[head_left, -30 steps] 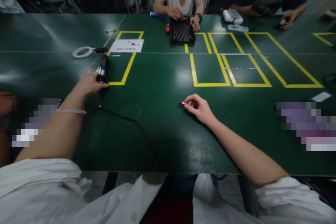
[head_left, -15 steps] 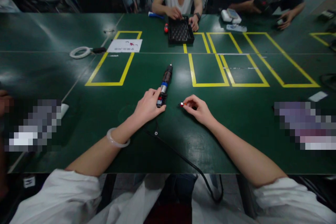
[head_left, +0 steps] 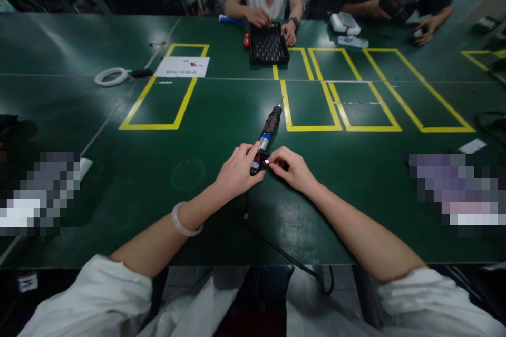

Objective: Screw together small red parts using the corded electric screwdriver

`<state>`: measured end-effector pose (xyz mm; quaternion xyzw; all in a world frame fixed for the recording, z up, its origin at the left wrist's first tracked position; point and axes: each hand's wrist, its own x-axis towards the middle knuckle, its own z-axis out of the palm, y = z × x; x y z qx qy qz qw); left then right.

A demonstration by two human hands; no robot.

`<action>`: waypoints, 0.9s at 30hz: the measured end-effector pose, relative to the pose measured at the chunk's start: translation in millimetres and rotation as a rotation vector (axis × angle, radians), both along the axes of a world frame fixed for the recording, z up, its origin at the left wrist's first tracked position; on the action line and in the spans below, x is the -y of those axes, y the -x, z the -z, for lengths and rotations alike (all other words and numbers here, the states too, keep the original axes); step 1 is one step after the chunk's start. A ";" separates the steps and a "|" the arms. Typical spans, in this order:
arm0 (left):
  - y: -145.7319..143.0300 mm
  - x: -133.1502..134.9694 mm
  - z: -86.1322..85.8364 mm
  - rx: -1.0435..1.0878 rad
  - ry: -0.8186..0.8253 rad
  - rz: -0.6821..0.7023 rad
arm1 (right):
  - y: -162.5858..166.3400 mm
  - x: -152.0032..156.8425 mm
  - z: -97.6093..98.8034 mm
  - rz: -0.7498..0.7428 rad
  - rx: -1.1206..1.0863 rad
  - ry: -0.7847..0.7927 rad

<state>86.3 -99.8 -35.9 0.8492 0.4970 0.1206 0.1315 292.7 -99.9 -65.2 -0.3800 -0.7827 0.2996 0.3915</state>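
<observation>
Tool sits on the desk, left hand with fingers curled round its near end, right hand with fingers pinching a red part at its side. Drooping cord could snag, yanking it.

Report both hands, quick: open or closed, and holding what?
Left hand: closed around the black, blue and silver cylindrical tool.
Right hand: closed, pinching a small red-and-white piece.
</observation>
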 end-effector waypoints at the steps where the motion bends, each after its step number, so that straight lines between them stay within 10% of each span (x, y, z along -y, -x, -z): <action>1: 0.0 0.1 -0.2 0.001 0.003 -0.002 | 0.1 0.5 -0.8 0.007 0.007 0.002; 27: -4.6 3.7 0.4 -0.017 -0.080 -0.058 | 3.3 6.5 -0.9 0.105 0.022 0.054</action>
